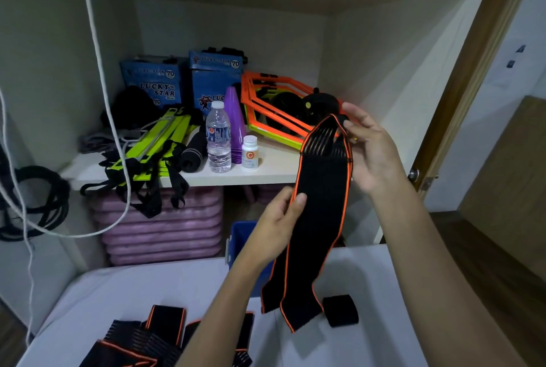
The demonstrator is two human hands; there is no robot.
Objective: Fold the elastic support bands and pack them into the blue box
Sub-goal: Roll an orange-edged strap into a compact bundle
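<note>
Support band [320, 204]: matt black stretch cloth, orange stitched edging, ribbed elastic strands near the top.
Folded bands [165, 328]: same matt black cloth, orange trim.
Worktop [369, 346]: smooth, pale, matt.
Blue box [240, 236]: smooth plastic, slight sheen.
Water bottle [218, 142]: clear glossy plastic.
Hexagon rings [266, 95]: glossy orange plastic.
Shelf [266, 173]: smooth pale laminate.
Door frame [469, 71]: brown wood.

White shelving unit [266, 177], wooden door frame [461, 95], dim light
</note>
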